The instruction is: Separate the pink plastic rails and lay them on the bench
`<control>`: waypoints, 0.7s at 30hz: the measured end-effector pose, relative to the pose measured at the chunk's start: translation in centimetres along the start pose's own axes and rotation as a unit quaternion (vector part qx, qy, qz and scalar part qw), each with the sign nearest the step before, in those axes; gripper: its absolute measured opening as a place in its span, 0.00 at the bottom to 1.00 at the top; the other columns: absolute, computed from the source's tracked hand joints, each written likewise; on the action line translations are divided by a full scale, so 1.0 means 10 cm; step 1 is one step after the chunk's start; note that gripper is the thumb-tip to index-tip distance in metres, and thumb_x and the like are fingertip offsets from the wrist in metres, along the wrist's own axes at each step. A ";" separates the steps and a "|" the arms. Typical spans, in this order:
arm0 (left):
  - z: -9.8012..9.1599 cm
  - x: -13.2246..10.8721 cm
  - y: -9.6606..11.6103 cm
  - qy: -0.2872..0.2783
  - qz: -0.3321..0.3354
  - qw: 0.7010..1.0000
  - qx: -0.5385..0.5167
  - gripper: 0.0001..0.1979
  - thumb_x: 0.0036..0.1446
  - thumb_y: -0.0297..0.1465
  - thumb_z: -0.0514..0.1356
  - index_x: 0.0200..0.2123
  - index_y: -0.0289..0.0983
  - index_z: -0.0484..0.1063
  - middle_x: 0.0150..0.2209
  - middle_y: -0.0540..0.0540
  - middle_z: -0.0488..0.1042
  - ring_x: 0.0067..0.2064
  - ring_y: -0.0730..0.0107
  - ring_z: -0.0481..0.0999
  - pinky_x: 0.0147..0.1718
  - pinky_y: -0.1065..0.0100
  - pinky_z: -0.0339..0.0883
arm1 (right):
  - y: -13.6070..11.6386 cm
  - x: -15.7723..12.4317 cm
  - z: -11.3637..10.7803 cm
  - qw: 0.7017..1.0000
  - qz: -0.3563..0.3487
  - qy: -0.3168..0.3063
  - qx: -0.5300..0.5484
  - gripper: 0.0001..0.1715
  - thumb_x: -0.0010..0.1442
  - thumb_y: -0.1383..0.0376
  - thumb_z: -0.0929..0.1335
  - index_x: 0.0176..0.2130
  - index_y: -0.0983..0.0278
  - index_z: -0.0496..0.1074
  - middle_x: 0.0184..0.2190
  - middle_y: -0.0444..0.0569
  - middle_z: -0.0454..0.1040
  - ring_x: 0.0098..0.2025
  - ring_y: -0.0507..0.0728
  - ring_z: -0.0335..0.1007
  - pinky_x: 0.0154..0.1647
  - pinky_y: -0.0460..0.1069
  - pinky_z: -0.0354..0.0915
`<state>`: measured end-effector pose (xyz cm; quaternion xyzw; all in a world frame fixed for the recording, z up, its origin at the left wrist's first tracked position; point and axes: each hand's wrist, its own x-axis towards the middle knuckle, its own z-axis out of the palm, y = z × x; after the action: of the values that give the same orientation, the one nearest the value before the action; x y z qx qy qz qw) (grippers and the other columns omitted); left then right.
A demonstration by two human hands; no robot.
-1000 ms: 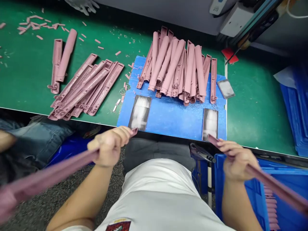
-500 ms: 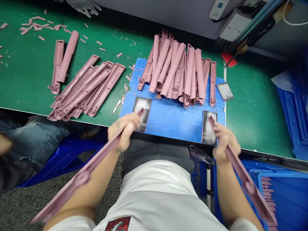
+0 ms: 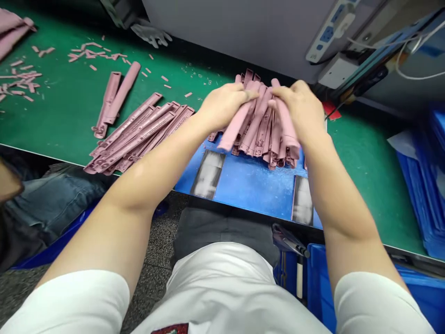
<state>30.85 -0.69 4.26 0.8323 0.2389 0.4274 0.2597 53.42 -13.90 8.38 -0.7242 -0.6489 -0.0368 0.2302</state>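
Both my hands reach over a pile of long pink plastic shells [image 3: 257, 134] on a blue sheet [image 3: 255, 183]. Pinched at its upper end by my left hand [image 3: 231, 102] is a pink shell [image 3: 235, 129], rounded side up, lying slantwise over the pile. My right hand [image 3: 301, 105] has its fingers round another pink shell [image 3: 286, 121] on the pile's right side. Toward the table edge lie two dark strips with whitish, dusty faces, a left strip [image 3: 208, 174] and a right strip [image 3: 302, 199]. My right forearm covers part of the sheet.
Left on the green table [image 3: 52, 116] is a second heap of pink shells [image 3: 139, 132], with two shells [image 3: 116, 97] beyond it and small pink scraps [image 3: 93, 52] scattered around. A power strip [image 3: 330, 32] is at the back. Stacked blue trays [image 3: 422, 185] stand right. Another person's leg [image 3: 62, 195] is at left.
Half a second ago each hand held a pink shell near the table edge, hollow side showing. Both hands have moved forward to the pile, and the view has shifted slightly.
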 end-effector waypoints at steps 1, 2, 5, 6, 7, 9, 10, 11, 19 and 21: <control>0.13 0.14 -0.06 -0.036 -0.003 0.999 0.023 0.12 0.77 0.37 0.67 0.54 0.38 0.88 0.44 0.37 0.82 0.56 0.40 0.85 0.60 0.46 0.78 | 0.02 0.20 0.15 1.000 -0.010 -0.018 -0.004 0.17 0.83 0.55 0.73 0.51 0.66 0.85 0.55 0.56 0.84 0.60 0.65 0.82 0.69 0.64 0.71; 0.22 0.26 -0.12 -0.080 -0.010 0.996 0.046 0.12 0.76 0.33 0.67 0.55 0.38 0.88 0.44 0.37 0.82 0.56 0.39 0.85 0.61 0.45 0.77 | 0.04 0.36 0.29 0.999 -0.023 -0.026 -0.001 0.13 0.82 0.59 0.74 0.47 0.67 0.84 0.54 0.57 0.85 0.60 0.65 0.82 0.68 0.64 0.71; 0.27 0.30 -0.22 -0.180 -0.014 0.980 0.085 0.17 0.71 0.25 0.65 0.58 0.38 0.90 0.45 0.36 0.83 0.58 0.36 0.84 0.64 0.41 0.75 | 0.09 0.56 0.54 0.999 -0.037 -0.038 0.004 0.25 0.84 0.62 0.65 0.35 0.69 0.78 0.48 0.57 0.87 0.63 0.66 0.83 0.66 0.64 0.68; 0.20 0.19 -0.20 -0.184 -0.004 0.979 0.088 0.20 0.70 0.24 0.64 0.59 0.39 0.89 0.47 0.36 0.83 0.59 0.35 0.84 0.65 0.40 0.74 | 0.08 0.55 0.54 0.998 -0.035 -0.046 -0.008 0.30 0.85 0.61 0.61 0.34 0.70 0.77 0.47 0.58 0.87 0.64 0.66 0.82 0.65 0.65 0.67; 0.08 0.01 -0.14 -0.175 0.010 0.981 0.089 0.21 0.71 0.24 0.63 0.62 0.39 0.89 0.50 0.35 0.84 0.61 0.36 0.83 0.67 0.39 0.73 | 0.04 0.51 0.50 0.998 -0.037 -0.052 -0.026 0.32 0.85 0.60 0.59 0.35 0.71 0.78 0.46 0.58 0.88 0.64 0.67 0.82 0.65 0.66 0.65; -0.21 -0.50 0.05 -0.150 0.040 0.984 0.088 0.23 0.73 0.24 0.61 0.66 0.41 0.87 0.56 0.36 0.84 0.64 0.39 0.83 0.68 0.39 0.73 | -0.11 0.36 0.34 0.996 -0.060 -0.049 -0.048 0.26 0.83 0.60 0.63 0.42 0.70 0.83 0.46 0.59 0.88 0.63 0.69 0.83 0.67 0.69 0.64; -0.37 -0.81 0.16 -0.143 0.051 0.984 0.088 0.24 0.75 0.25 0.61 0.67 0.42 0.86 0.59 0.37 0.84 0.65 0.42 0.83 0.68 0.41 0.73 | -0.21 0.27 0.24 0.995 -0.080 -0.045 -0.046 0.19 0.80 0.61 0.67 0.46 0.69 0.85 0.47 0.60 0.89 0.62 0.70 0.83 0.68 0.70 0.65; -0.52 -1.12 0.27 -0.137 0.057 0.985 0.084 0.23 0.76 0.25 0.60 0.67 0.44 0.85 0.61 0.37 0.84 0.64 0.45 0.84 0.67 0.44 0.75 | -0.34 0.18 0.16 0.993 -0.099 -0.048 -0.032 0.14 0.77 0.63 0.70 0.51 0.66 0.86 0.48 0.61 0.89 0.61 0.71 0.84 0.69 0.71 0.66; -1.28 -2.46 -0.07 0.058 -0.217 0.929 0.295 0.15 0.76 0.29 0.62 0.58 0.36 0.87 0.57 0.27 0.82 0.60 0.33 0.78 0.61 0.34 0.72 | -1.71 -0.45 0.54 0.942 -0.206 -0.213 0.160 0.12 0.75 0.57 0.75 0.52 0.58 0.88 0.45 0.56 0.89 0.47 0.69 0.86 0.59 0.63 0.78; -1.35 -2.49 -0.17 0.037 -0.232 0.929 0.287 0.11 0.76 0.30 0.62 0.49 0.36 0.87 0.51 0.29 0.82 0.55 0.36 0.78 0.59 0.37 0.73 | -1.92 -0.55 0.74 0.935 -0.190 -0.250 0.168 0.13 0.77 0.57 0.74 0.52 0.59 0.88 0.45 0.57 0.90 0.46 0.68 0.87 0.55 0.61 0.78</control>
<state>6.35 -11.75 -4.74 0.7762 0.5472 0.2994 0.0926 32.39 -15.15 5.30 -0.5244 -0.8076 0.2116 0.1674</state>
